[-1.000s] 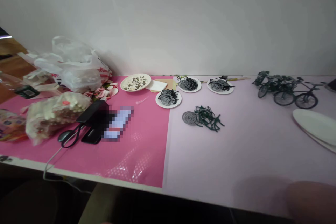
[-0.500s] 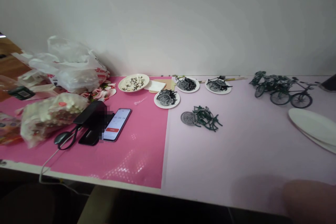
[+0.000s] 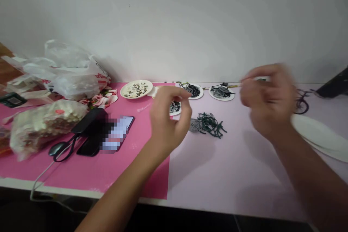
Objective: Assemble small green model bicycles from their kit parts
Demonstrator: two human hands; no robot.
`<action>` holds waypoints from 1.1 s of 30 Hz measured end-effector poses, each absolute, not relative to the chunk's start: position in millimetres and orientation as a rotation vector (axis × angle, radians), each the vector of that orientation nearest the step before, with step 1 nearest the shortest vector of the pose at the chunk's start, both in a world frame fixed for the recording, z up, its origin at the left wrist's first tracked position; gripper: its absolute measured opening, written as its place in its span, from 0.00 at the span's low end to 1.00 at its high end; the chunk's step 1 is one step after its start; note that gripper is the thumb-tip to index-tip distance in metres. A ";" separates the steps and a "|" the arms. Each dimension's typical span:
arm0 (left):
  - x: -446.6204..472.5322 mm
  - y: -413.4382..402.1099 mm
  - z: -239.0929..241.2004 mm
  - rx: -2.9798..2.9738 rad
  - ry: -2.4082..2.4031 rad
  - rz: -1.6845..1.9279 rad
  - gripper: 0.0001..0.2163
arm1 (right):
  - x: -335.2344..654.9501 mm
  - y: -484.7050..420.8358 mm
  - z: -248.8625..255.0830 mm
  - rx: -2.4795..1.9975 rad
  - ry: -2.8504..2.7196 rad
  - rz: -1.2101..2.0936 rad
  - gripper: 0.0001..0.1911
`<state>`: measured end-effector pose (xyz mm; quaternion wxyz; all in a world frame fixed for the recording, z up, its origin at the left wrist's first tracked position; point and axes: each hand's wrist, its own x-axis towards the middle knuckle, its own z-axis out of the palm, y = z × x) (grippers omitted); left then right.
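Observation:
My left hand (image 3: 171, 117) is raised over the table with its fingers curled and a gap between thumb and fingertips; nothing shows in it. Behind it, a small plate (image 3: 174, 113) of dark wheel parts is partly covered. To its right lies a loose pile of dark green plastic bicycle parts (image 3: 210, 125) with grey spoked wheels (image 3: 195, 125). My right hand (image 3: 268, 98) is up on the right, smeared by motion, so its grip is unclear. It hides most of the assembled toy bicycles; one bicycle (image 3: 301, 102) shows past it.
Along the wall stand plates of black parts (image 3: 201, 92) and grey wheels (image 3: 221, 92), and a bowl of small pieces (image 3: 136, 89). White plates (image 3: 320, 134) lie right, near a dark object (image 3: 331, 85). Bags (image 3: 73, 76), a phone (image 3: 118, 134) and a cable (image 3: 40, 177) occupy the left.
Both hands have come up into view over the table; before, only a blurred patch of skin showed at the lower right. The view has shifted slightly to the right.

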<state>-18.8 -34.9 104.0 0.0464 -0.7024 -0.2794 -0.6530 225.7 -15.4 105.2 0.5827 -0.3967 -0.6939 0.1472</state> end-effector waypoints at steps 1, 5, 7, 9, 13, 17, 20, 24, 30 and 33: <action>-14.2 -21.1 97.9 -2.263 -0.872 -1.890 0.07 | 230.5 -5.1 96.2 -1.026 -1.662 0.325 0.13; 0.9 26.6 65.8 -2.754 -0.965 -1.275 0.08 | 270.3 40.9 37.8 -1.653 -1.786 0.337 0.10; 4.5 38.8 49.0 -2.866 -0.998 -1.086 0.10 | 291.3 54.9 9.5 -1.757 -1.800 0.366 0.09; 4.3 42.9 33.0 -2.947 -1.026 -0.969 0.11 | 305.0 60.8 -9.5 -1.746 -1.824 0.366 0.11; -6.1 39.0 5.5 -3.044 -1.053 -0.927 0.17 | 309.7 61.0 -23.9 -1.650 -1.896 0.205 0.15; -16.9 34.8 -10.3 -3.155 -1.090 -0.916 0.33 | 299.9 58.9 -28.9 -1.696 -1.919 0.125 0.15; -18.4 34.1 -13.4 -3.194 -1.117 -0.847 0.39 | 286.3 51.6 -26.1 -1.650 -1.887 0.077 0.16; -17.2 34.8 -15.6 -3.205 -1.088 -0.818 0.39 | 259.1 32.5 -16.4 -1.411 -1.969 0.140 0.18; -14.8 34.6 -21.4 -3.137 -1.191 -0.951 0.31 | 236.7 19.7 -26.0 -1.269 -2.237 0.325 0.52; -14.0 33.2 -20.5 -3.122 -1.282 -0.994 0.31 | 239.1 22.0 -33.1 -1.256 -2.268 0.414 0.48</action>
